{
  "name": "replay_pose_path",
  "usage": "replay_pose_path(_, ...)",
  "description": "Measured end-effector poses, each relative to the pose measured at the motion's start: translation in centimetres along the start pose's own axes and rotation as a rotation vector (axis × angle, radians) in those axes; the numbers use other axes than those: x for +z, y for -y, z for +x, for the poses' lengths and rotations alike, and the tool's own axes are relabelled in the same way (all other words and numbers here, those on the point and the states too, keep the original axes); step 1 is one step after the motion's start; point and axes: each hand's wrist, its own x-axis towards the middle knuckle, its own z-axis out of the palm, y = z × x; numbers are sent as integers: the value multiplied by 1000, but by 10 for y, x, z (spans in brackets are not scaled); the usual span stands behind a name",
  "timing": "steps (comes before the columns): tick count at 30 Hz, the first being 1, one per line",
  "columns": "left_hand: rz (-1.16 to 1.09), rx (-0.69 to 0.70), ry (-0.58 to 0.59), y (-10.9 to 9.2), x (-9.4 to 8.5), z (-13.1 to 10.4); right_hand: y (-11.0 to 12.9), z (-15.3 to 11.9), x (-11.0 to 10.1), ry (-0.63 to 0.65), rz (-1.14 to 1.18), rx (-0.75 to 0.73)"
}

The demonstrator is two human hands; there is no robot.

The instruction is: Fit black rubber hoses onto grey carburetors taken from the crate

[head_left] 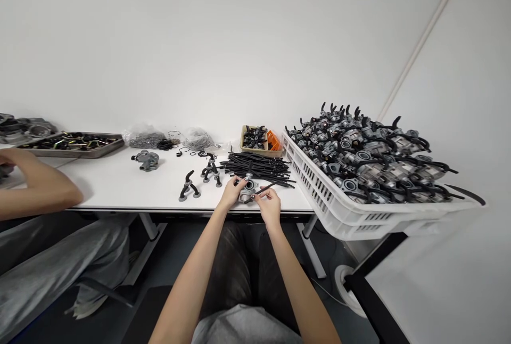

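Head view: both forearms extended, converging at the table's [115, 184] near edge. Left hand [230, 193] grips a grey metal part [249, 186] before the tube pile [259, 165]; right hand [270, 205] pinches a black tube [265, 188] beside it. Fingers partly cover the part; tube-end contact unclear. Co-worker's arm [40, 187] cut off at left.

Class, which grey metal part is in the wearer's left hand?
The metal part in front of the black tube bundle, gripped by the left hand while the right hand pinches one tube. Other parts lie farther left or fill the white crate.
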Motion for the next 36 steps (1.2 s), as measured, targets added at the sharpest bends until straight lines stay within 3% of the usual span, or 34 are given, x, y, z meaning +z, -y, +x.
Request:
replay_pose_path(8, -40, 28, 32, -1, -2, -1, 7, -5, 8, -152, -8, 29)
replay_pose_path(16, -70, 54, 111, -2, -2, -3, 18, -13, 5, -190, 5, -3)
replay_pose_path(26, -155, 23, 251, -1, -2, -5, 11, -17, 1, 79, 124, -15)
replay_pose_path(31, -172, 60, 301, -5, -2, -6, 0, -9, -7, 279, 265, -9)
replay_pose_path(36, -163, 75, 322, -11, -2, -9, -3, 1, -15, 383, 340, -2)
